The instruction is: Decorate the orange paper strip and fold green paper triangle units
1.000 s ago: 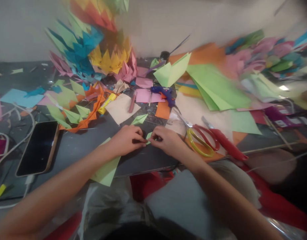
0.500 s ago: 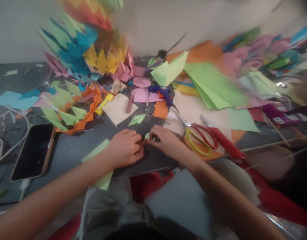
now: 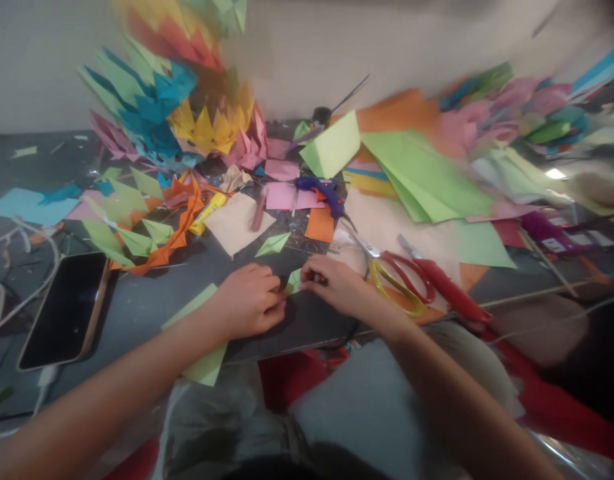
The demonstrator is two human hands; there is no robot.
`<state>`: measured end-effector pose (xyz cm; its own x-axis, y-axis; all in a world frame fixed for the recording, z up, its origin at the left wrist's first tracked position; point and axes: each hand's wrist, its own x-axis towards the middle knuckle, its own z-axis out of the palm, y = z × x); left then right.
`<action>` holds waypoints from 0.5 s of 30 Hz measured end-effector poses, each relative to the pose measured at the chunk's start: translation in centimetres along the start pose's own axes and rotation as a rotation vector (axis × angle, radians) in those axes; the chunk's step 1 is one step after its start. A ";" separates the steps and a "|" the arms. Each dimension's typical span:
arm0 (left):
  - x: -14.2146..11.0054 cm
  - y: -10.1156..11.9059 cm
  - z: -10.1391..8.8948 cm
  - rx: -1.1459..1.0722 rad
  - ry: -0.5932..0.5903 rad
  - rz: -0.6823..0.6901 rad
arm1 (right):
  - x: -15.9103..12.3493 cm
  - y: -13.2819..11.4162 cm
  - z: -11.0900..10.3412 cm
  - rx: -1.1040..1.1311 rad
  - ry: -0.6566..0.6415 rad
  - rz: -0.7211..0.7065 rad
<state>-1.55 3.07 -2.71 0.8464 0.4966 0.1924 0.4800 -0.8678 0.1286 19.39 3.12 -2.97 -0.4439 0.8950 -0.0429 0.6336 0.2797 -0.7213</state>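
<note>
Between my hands, near the table's front edge, is a small piece of folded green paper (image 3: 293, 281). My left hand (image 3: 253, 298) has its fingers curled closed at the paper's left side. From the right, my right hand (image 3: 331, 281) pinches the paper's other edge between thumb and fingers. Just beyond them lies a pointed folded green paper piece (image 3: 273, 245). A green paper strip (image 3: 207, 363) passes under my left forearm and hangs over the edge. An orange and green folded-paper crown (image 3: 154, 250) rests to the left.
Scissors (image 3: 399, 290) and a red-handled cutter (image 3: 451, 287) lie right of my right hand. Behind are a blue glue gun (image 3: 321, 187), a yellow glue stick (image 3: 207, 213) and green sheets (image 3: 427, 177). A phone (image 3: 64, 310) lies left. Stacked paper crowns (image 3: 157, 100) stand at the back.
My right hand has shifted slightly right, and more of the small green paper shows between my hands. My left hand stays nearly in place.
</note>
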 end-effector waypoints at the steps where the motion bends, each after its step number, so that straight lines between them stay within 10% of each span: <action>1: 0.0 0.0 0.0 -0.011 -0.009 -0.005 | -0.1 -0.1 0.0 0.001 0.007 -0.009; 15: -3.8 -4.6 -4.3 -0.313 -0.343 -0.460 | -0.8 -0.4 0.6 -0.144 0.092 -0.121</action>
<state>-7.96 5.30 0.16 0.6209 0.7378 -0.2648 0.7649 -0.4963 0.4107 19.09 2.08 -3.10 -0.4670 0.8778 0.1065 0.6660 0.4284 -0.6106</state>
